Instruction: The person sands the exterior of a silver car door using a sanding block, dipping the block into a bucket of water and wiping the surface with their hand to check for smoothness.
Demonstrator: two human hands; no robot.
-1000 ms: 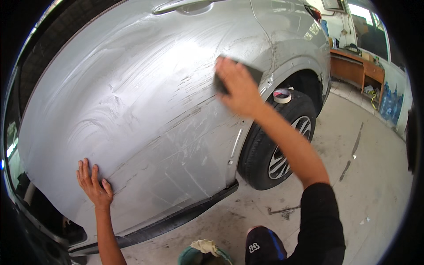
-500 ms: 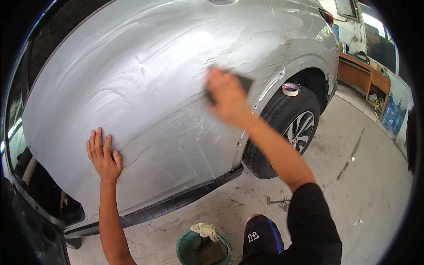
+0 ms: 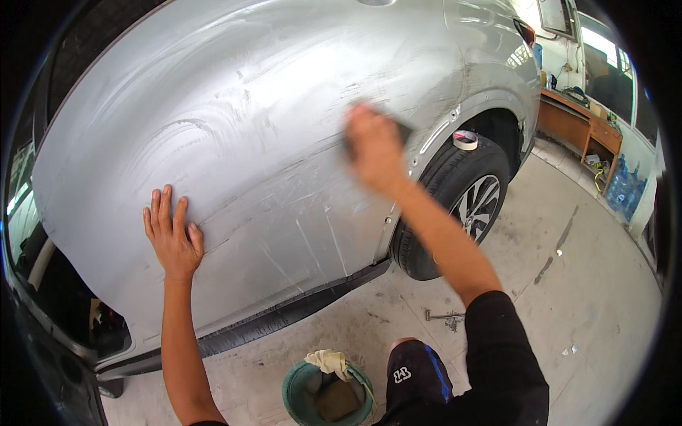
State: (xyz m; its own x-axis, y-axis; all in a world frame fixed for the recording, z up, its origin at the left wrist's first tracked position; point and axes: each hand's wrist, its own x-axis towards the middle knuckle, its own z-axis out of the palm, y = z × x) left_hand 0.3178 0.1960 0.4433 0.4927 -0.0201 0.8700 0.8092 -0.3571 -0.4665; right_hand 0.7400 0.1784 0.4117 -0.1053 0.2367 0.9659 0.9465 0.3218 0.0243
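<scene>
The silver car's side panel (image 3: 234,156) fills the upper left, with dull swirls, pale scratches and dark streaks across it. Flat on its lower part rests my left hand (image 3: 174,240), fingers stretched out, holding nothing. My right hand (image 3: 375,148), smeared by motion, presses a dark sheet of sandpaper (image 3: 403,132) against the panel ahead of the rear wheel arch. Much of the sheet is hidden under my fingers.
A roll of masking tape (image 3: 465,140) sits on the rear tire (image 3: 452,177). Below the car stands a green bucket (image 3: 291,401) with a pale cloth (image 3: 328,361) over its rim. A metal tool (image 3: 444,317) lies on the floor. A wooden desk (image 3: 563,117) and blue bottles (image 3: 625,188) are at right.
My right hand has shifted slightly to the right over the panel with the sandpaper. My left hand stays flat on the panel, while the whole view has moved a little.
</scene>
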